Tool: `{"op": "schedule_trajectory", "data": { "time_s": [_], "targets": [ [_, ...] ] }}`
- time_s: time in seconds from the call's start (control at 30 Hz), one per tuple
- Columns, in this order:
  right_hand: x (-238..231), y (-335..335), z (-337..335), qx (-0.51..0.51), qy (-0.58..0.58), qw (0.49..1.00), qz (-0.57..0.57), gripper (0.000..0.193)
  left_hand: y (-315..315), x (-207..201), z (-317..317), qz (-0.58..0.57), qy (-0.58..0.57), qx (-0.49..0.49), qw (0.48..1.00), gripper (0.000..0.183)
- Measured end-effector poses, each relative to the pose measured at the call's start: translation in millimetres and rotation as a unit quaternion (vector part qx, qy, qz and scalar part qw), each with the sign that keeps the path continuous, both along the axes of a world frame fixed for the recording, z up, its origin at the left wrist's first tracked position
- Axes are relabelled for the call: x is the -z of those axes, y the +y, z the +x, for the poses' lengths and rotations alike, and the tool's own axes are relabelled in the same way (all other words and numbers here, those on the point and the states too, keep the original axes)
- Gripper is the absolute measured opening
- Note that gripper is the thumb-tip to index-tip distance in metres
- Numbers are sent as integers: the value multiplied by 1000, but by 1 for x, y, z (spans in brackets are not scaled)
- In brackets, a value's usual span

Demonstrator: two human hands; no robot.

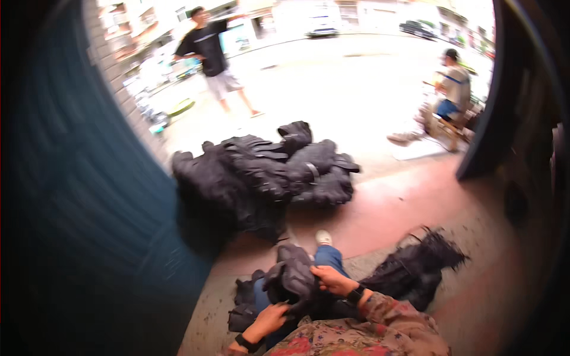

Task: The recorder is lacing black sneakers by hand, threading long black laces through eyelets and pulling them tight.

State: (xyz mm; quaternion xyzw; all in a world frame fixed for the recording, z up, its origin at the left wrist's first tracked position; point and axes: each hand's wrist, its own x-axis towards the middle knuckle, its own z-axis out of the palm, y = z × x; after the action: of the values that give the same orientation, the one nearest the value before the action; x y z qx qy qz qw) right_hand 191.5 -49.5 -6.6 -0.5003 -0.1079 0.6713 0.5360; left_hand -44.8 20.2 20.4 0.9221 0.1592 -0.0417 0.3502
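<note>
A dark, padded piece with a moulded, ribbed surface [295, 265] is held up over my lap; its exact kind does not show clearly. The fingers of my left hand [271, 321] are closed on its lower edge, near an opening in it. My right hand [334, 280] grips the piece's right edge between thumb and fingers. Beside my left leg lie more dark padded pieces [242, 316]. To my right, a heap of black pieces with stringy ends [409, 270] spreads over the floor.
Ahead, a large pile of dark padded pieces [267, 175] sits on the reddish floor. A blue wall or door panel [119, 196] rises at left. Outside, one person [209, 53] stands and another [454, 92] sits low at right. Vehicles are farther off.
</note>
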Motion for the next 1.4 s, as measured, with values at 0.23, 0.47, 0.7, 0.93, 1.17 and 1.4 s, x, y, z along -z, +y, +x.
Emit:
{"op": "schedule_trajectory", "data": {
  "time_s": [0.23, 0.47, 0.7, 0.93, 1.17, 1.4],
  "targets": [
    [-1, -23, 20, 212, -47, 976, 2, 27, -34, 1, -22, 119, -75, -70, 988, 34],
    [-43, -58, 90, 532, -163, 827, 75, 27, -42, -5, -8, 173, -21, -64, 983, 43],
    [-7, -67, 28, 53, 118, 985, -117, 23, -31, -4, 19, 142, -111, -149, 972, 41],
    [55, -34, -36, 53, 166, 956, -237, 17, -36, -6, -4, 201, -24, -57, 978, 41],
    [9, -49, -17, 101, -167, 972, -128, 31, -43, 26, 16, 233, 38, -10, 972, 39],
    [-11, -26, -16, 2, -366, 930, -1, 36, -28, 40, 41, 270, 82, -52, 958, 34]
  ]
}}
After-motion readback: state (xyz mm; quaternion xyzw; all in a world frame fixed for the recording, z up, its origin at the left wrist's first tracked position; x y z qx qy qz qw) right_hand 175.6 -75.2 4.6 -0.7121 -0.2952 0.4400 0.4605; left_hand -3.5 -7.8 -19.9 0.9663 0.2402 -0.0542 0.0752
